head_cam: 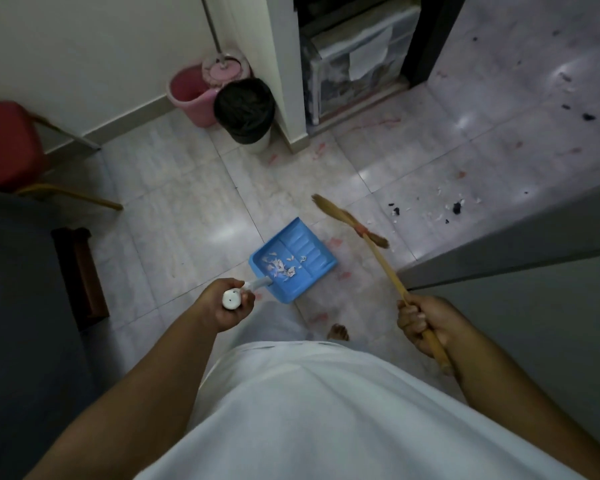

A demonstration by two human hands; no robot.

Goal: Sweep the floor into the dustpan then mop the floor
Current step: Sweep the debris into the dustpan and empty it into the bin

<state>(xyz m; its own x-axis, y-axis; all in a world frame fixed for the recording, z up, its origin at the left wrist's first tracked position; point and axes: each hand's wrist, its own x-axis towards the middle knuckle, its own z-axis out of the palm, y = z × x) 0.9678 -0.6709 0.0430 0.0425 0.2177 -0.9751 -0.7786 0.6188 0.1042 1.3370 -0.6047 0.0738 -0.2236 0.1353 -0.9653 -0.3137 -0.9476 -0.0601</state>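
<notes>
My left hand (230, 304) grips the white handle of a blue dustpan (300, 249), which holds several white scraps in its rear half. My right hand (423, 318) grips the wooden stick of a straw broom (340, 216); its bristle head hangs just right of the dustpan's far corner. White and black debris (426, 211) lies scattered on the pale tiles to the right of the broom. A pink mop bucket (193, 95) with the mop (222, 65) standing in it is in the far corner by the wall.
A bin with a black liner (245, 112) stands beside the bucket. A red chair (7, 143) is at the left, dark furniture (21, 306) below it. A grey surface (520, 265) fills the right. More black specks (586, 116) and red smears mark the far floor.
</notes>
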